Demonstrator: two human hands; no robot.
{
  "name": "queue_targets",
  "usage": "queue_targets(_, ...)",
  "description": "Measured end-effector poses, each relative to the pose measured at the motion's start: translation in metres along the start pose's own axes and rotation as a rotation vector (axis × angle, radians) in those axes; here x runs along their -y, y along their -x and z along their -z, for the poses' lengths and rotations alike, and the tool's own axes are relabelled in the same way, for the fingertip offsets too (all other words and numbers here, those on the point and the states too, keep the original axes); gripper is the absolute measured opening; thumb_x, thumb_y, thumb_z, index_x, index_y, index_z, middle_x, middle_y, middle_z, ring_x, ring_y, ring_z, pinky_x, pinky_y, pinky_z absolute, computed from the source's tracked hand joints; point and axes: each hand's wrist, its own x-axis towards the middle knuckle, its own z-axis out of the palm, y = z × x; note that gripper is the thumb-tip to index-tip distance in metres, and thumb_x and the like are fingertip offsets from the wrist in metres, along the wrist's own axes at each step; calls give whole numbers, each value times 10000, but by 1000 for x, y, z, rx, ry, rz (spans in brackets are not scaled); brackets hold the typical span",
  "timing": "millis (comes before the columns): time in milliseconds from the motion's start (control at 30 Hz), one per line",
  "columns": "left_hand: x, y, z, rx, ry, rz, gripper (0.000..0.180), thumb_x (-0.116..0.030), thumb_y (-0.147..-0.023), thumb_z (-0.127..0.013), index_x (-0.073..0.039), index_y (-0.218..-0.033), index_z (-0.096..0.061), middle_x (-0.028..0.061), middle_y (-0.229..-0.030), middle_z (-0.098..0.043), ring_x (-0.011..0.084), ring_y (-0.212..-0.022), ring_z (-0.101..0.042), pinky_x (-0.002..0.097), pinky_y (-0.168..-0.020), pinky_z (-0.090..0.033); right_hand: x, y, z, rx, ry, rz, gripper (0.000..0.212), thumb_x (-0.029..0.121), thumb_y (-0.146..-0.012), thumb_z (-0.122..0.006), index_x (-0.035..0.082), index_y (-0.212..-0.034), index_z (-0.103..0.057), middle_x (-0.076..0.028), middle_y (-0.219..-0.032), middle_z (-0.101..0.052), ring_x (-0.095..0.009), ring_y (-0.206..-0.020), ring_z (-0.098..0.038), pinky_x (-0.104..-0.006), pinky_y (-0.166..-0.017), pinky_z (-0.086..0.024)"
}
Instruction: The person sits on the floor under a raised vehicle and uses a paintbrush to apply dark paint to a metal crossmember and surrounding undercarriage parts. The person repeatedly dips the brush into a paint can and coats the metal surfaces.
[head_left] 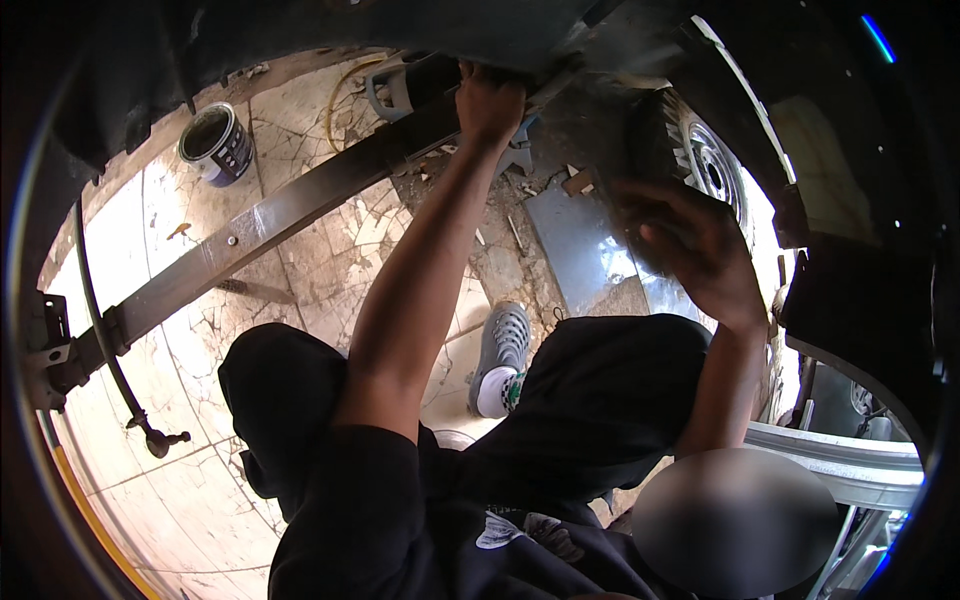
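My left hand point(490, 105) reaches up to the dark underside of a vehicle point(400, 28). Its fingers are curled closed at the far end of a long metal beam point(260, 220); shadow hides what they grip. Raised at the right, my right hand point(700, 240) has its fingers stretched and its thumb apart, with nothing seen in it. Its fingertips are dark and smeared by motion. Beyond that hand is a wheel point(712, 165) with a bare metal rim. A grey jack-like object point(390, 92) stands just left of my left hand, partly behind the beam.
An open can point(215, 145) stands on the cracked tile floor point(200, 490) at the far left. A rod with a ball joint point(155, 440) hangs at the left. A grey sheet point(575, 240) and loose debris lie ahead of my shoe point(503, 340). At lower right is another metal rim point(850, 460).
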Motion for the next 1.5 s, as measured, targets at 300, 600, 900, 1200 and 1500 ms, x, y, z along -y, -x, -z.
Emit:
queue_targets(300, -17, 62, -23, -38, 65, 22, 949, -60, -738, -514, 145, -1572, -108, 418, -1622, -112, 506, -1533, -167, 460, -1263, -262, 6, -8, 8, -127, 117, 50, 308, -11, -983, -609, 12, -1283, -674, -117, -1099, -763, -173, -970, -708, -320, -900, -551)
queue_targets(600, -19, 61, -12, -25, 16, -8, 925, -116, -799, -549, 151, -1566, -106, 434, -1610, -121, 519, -1507, -240, 459, -1202, -372, 20, -3, -5, -63, -78, 56, 324, -35, -974, -641, -10, -1296, -666, -132, -1131, -742, -169, -1023, -699, -316, -934, -542)
queue_targets(900, 5, 16, -26, -85, -66, -123, 989, -167, -789, -600, 76, -1600, -88, 423, -1625, -77, 554, -1534, -79, 533, -1285, -111, 34, -2, -5, -184, -166, 345, 339, -130, -965, -553, -57, -1282, -646, -162, -1185, -710, -221, -1048, -718, -325, -945, -544)
queue_targets(1200, -29, 56, -34, -138, 49, 78, 1010, -235, -792, -584, 155, -1570, -73, 410, -1631, -94, 486, -1561, -85, 505, -1295, -70, 19, 0, 9, -206, -87, 270, 363, -155, -952, -529, -59, -1281, -646, -171, -1239, -691, -229, -1092, -707, -346, -979, -543)
queue_targets(1500, -6, 0, 0, 43, 78, 130, 997, -219, -788, -595, 79, -1603, -104, 384, -1640, -124, 484, -1534, -207, 479, -1258, -251, 7, 4, 18, -272, -76, 298, 415, -172, -901, -505, -46, -1259, -672, -168, -1238, -693, -210, -1066, -696, -320, -941, -536)
